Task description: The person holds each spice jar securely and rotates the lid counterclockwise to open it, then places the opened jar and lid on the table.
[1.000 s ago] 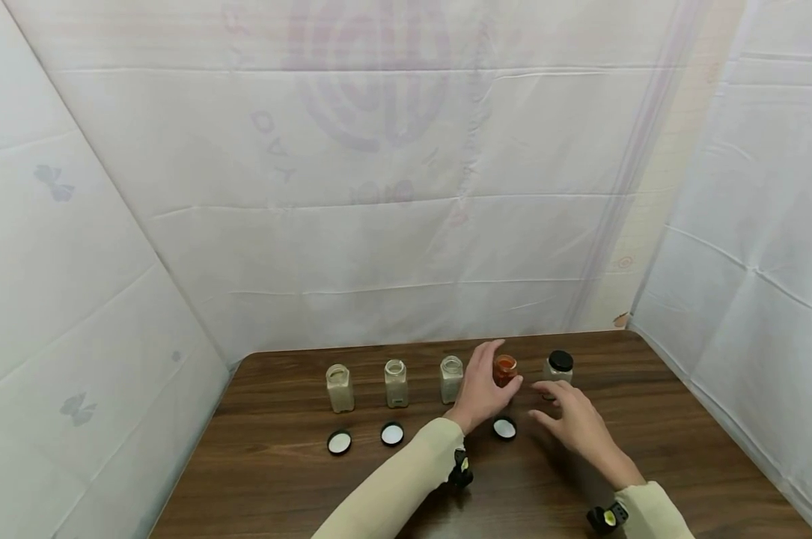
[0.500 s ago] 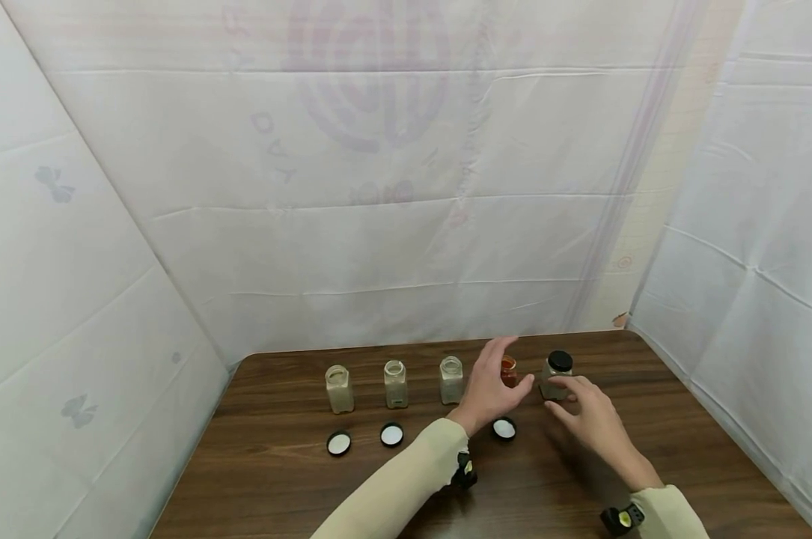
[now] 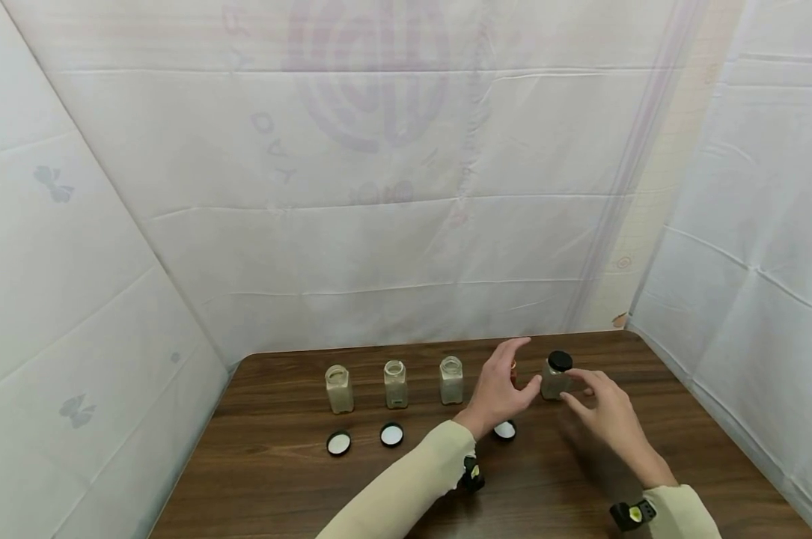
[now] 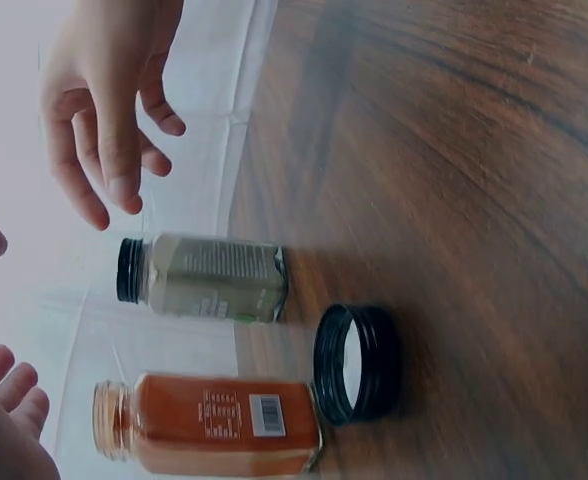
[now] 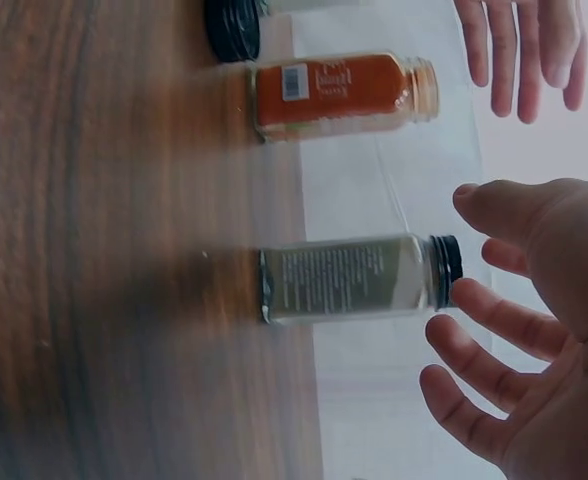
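A capped spice jar (image 3: 554, 383) with grey-green contents stands upright at the right end of a row. My right hand (image 3: 611, 415) is beside it with spread, slightly bent fingers; the right wrist view puts the fingers around the height of its black cap (image 5: 444, 272), and contact is unclear. To the left, my left hand (image 3: 503, 385) hovers with thumb and fingers apart, holding nothing. It mostly hides an uncapped jar of orange-red spice (image 4: 219, 422) in the head view. In front of that jar lies a black lid (image 3: 505, 430), white liner up.
Three uncapped jars with pale contents, a left one (image 3: 340, 391), a middle one (image 3: 396, 385) and a right one (image 3: 451, 382), continue the row. Two upturned lids, one (image 3: 339, 443) and another (image 3: 391, 435), lie before them. White sheeting (image 3: 406, 247) surrounds the wooden table (image 3: 264, 479).
Both hands have shifted right. The left hand has moved off the orange-red jar toward the capped jar, and the right hand has come to the capped jar's right side. Jars and lids stay put.
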Motion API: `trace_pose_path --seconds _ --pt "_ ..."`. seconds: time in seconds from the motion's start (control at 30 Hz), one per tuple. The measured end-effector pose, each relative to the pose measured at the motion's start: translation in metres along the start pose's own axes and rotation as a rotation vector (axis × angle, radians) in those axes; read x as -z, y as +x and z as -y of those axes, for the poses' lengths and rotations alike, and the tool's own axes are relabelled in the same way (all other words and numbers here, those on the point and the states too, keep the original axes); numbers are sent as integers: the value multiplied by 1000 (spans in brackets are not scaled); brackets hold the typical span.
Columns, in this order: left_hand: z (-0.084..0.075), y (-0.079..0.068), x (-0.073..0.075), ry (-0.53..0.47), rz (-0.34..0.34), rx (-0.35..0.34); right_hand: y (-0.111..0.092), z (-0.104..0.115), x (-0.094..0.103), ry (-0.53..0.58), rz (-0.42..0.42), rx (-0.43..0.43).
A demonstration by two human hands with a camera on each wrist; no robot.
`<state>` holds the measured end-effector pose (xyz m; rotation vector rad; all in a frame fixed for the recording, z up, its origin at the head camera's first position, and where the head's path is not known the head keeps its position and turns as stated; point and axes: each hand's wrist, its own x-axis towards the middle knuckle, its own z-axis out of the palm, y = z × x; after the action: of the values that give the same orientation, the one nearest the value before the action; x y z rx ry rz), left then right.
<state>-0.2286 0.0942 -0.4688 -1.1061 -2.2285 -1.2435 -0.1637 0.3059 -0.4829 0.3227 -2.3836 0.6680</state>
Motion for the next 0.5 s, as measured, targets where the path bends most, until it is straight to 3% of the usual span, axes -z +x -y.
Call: trace_pose_path --seconds 0.33,0.5 --pt "-10 0 -19 11 35 8 6 -12 8 -17 -44 10" --pt "-13 0 -33 -19 55 89 10 -18 9 -24 -47 -5"
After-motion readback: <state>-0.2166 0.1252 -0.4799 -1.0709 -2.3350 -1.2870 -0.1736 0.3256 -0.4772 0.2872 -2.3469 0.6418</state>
